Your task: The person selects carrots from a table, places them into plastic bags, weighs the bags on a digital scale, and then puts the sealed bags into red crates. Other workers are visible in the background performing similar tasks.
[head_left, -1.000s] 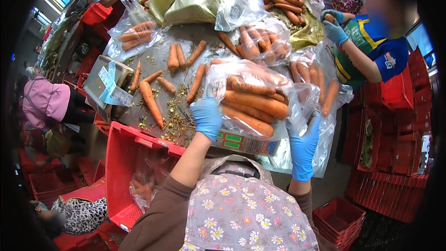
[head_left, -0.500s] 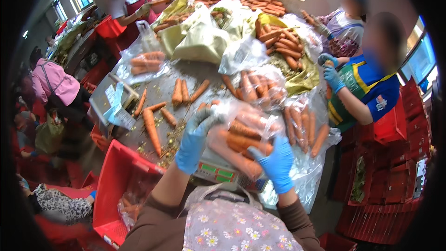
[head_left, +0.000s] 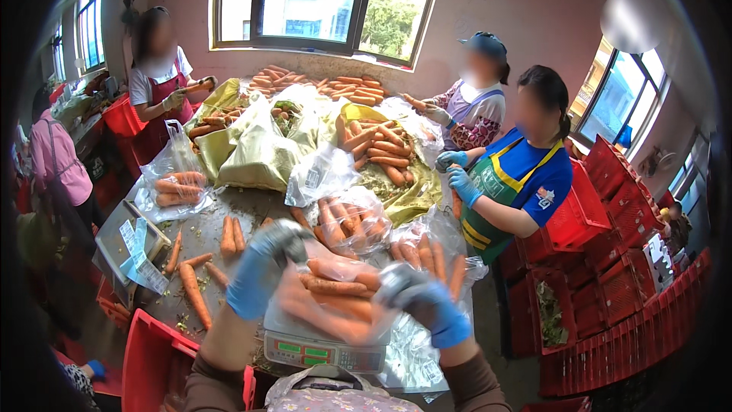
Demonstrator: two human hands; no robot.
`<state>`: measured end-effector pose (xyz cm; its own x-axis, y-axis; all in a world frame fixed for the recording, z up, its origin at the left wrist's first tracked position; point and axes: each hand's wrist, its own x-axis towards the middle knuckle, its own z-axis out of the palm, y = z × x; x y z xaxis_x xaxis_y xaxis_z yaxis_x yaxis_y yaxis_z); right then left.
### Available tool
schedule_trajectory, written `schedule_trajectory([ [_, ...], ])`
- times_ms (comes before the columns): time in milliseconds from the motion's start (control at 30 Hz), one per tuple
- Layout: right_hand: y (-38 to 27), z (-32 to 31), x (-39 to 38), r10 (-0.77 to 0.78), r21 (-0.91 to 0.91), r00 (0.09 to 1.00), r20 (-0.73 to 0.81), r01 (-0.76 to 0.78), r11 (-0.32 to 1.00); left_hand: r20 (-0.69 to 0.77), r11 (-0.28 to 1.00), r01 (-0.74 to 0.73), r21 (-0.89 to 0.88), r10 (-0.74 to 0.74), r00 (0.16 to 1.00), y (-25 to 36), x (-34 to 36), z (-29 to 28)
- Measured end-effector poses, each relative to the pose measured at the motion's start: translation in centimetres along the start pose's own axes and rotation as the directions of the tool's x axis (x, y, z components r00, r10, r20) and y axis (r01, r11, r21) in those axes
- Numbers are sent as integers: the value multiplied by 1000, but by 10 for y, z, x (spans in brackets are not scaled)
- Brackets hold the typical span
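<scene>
A clear plastic bag of carrots (head_left: 335, 307) lies on a weighing scale (head_left: 324, 355) in front of me. My left hand (head_left: 263, 268), in a blue and grey glove, grips the bag's upper left edge. On the other side my right hand (head_left: 428, 304), gloved alike, is closed on the bag's right edge. Motion smears the fingers of both hands somewhat. Just beyond stands another bag of carrots (head_left: 351, 221), with a further carrot bag (head_left: 427, 252) to its right. Loose carrots (head_left: 195, 295) lie on the table at the left.
Cream sacks (head_left: 263, 149) and a carrot heap (head_left: 381, 145) fill the table's far part. A red crate (head_left: 156, 358) stands at lower left; stacked red crates (head_left: 602, 297) rise at right. A person in a green apron (head_left: 503, 191) works at the table's right side.
My view has tilted up, showing more of the windows and wall. My right hand has moved from the bag's near right side up to its edge, closing there. My left hand stays at the bag.
</scene>
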<state>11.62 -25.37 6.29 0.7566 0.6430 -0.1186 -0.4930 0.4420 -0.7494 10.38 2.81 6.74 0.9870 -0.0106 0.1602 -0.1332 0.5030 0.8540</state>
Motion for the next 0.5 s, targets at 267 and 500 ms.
schedule_trajectory([
  [267, -15, -1, -5, -403, 174, 914, -37, 403, 898, 122, 974, -128, 185, 106, 987, 27, 19, 26],
  [500, 16, 15, 9, -218, 64, 966, 137, 211, 975, 406, 340, -504, 793, 322, 855, 22, 12, -12],
])
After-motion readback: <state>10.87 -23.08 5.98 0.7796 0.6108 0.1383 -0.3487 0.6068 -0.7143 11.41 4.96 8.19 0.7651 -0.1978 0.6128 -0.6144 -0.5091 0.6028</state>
